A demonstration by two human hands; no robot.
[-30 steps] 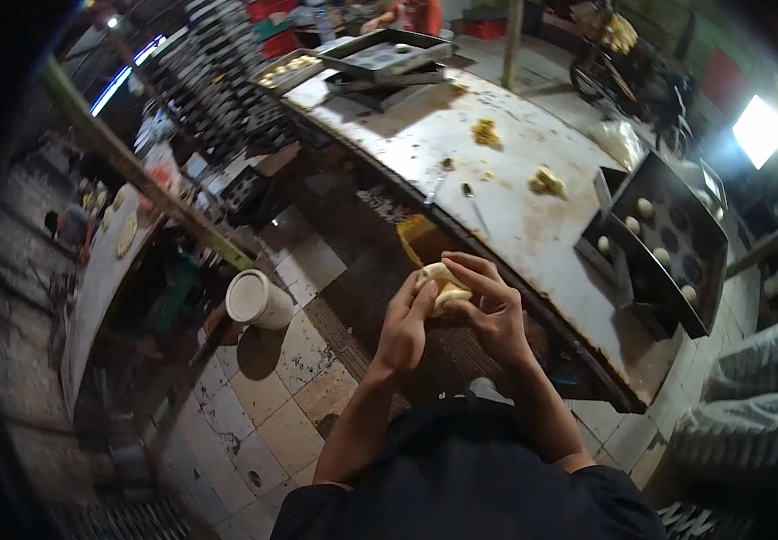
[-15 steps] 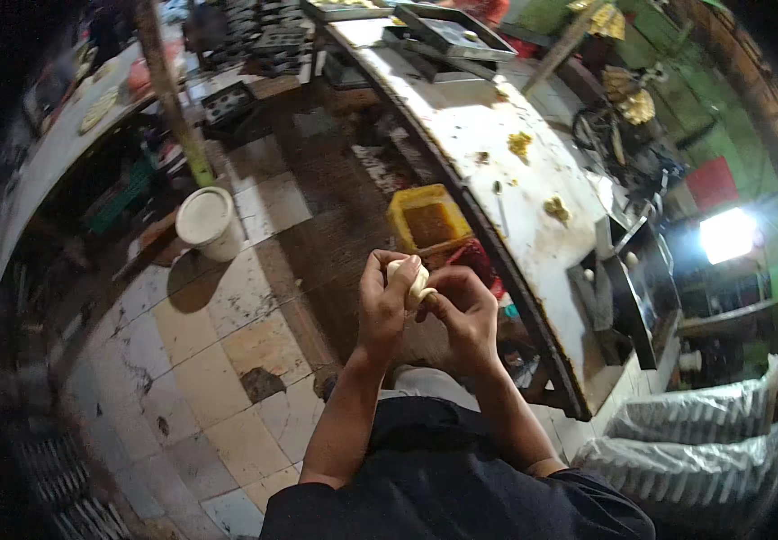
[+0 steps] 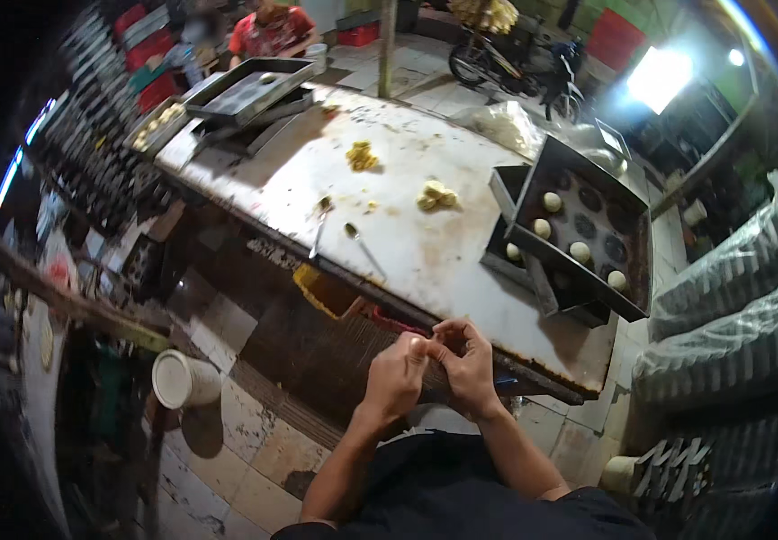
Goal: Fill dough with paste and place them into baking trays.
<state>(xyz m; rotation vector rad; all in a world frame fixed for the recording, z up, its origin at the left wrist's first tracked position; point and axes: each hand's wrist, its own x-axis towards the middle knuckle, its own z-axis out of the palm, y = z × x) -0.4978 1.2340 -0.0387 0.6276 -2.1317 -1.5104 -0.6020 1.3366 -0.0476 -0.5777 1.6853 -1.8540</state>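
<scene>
My left hand [image 3: 393, 378] and right hand [image 3: 466, 364] meet in front of the table's near edge, fingers curled around a small pale piece of dough [image 3: 418, 344], largely hidden by them. Above them on the white worktop [image 3: 425, 270] lie a spoon [image 3: 353, 232], a second utensil [image 3: 319, 225], and two lumps of yellow paste, one [image 3: 362, 157] farther back, one [image 3: 436, 196] nearer. To the right, stacked metal trays [image 3: 578, 229] have round moulds, some holding pale dough balls [image 3: 580, 251].
More trays [image 3: 245, 90] sit at the far left, near a person in red [image 3: 272, 36]. A bucket [image 3: 182, 378] stands on the floor. A post [image 3: 387, 45] and motorbike [image 3: 510, 72] are behind. Plastic-wrapped stacks [image 3: 713, 288] are at right, yellow crate [image 3: 321, 292] below.
The view has swung back up toward the worktop since half a second ago. My hands have closed further round the dough, which showed clearly between the fingers earlier and is now mostly covered.
</scene>
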